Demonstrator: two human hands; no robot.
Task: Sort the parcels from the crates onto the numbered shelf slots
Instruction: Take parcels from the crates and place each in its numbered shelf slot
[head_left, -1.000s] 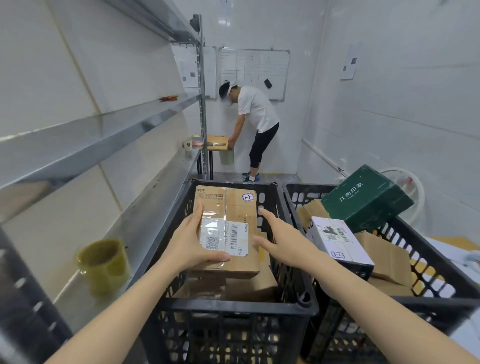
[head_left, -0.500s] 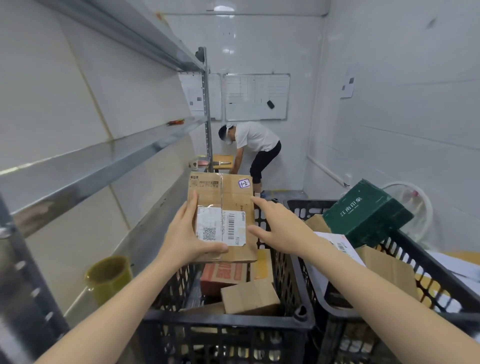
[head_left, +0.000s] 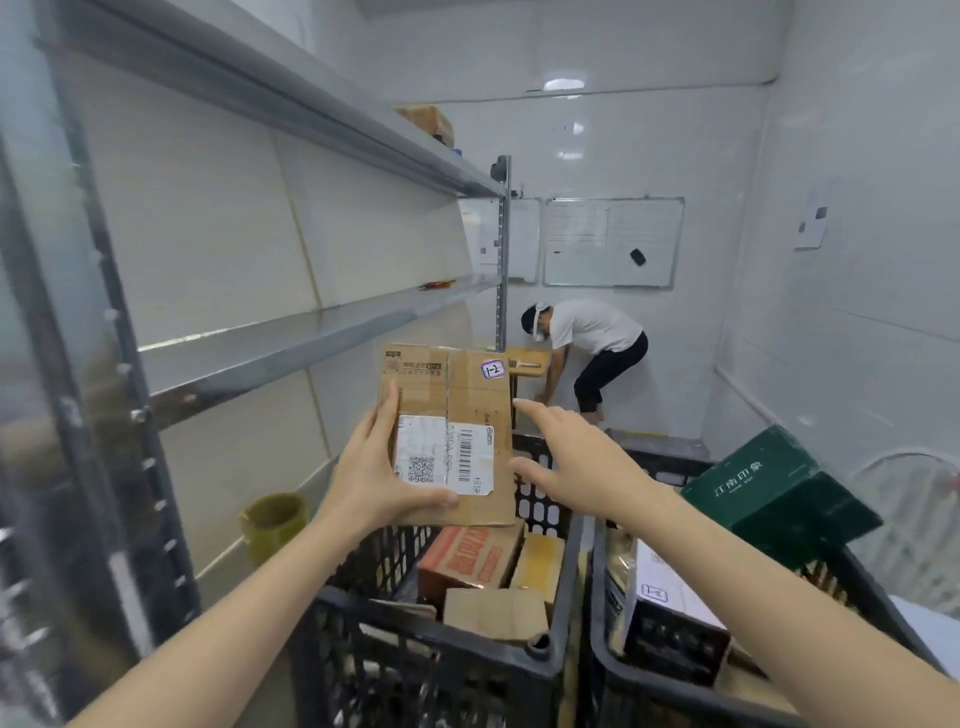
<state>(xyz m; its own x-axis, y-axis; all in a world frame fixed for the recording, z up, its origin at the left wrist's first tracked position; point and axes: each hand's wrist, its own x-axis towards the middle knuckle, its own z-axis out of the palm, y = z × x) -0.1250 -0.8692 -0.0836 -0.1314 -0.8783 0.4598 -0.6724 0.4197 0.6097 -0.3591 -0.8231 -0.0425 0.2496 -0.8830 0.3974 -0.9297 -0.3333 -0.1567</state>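
Raised higher than half a second ago, the flat brown cardboard parcel (head_left: 449, 431) hangs clear above the black plastic lattice crate (head_left: 415, 670) it came from, about level with the middle steel shelf (head_left: 291, 343). The left hand (head_left: 379, 478) grips its lower left corner, thumb across the front. This keeps the white shipping label and the handwritten "1-2" sticker (head_left: 493, 369) facing the wearer, probably so the slot can be read. The right hand (head_left: 571, 462) has straight fingers at the parcel's right edge; whether they touch it is unclear. Smaller cartons remain in the crate, and a dark green box (head_left: 769, 493) lies to the right. The view has tilted upward since.
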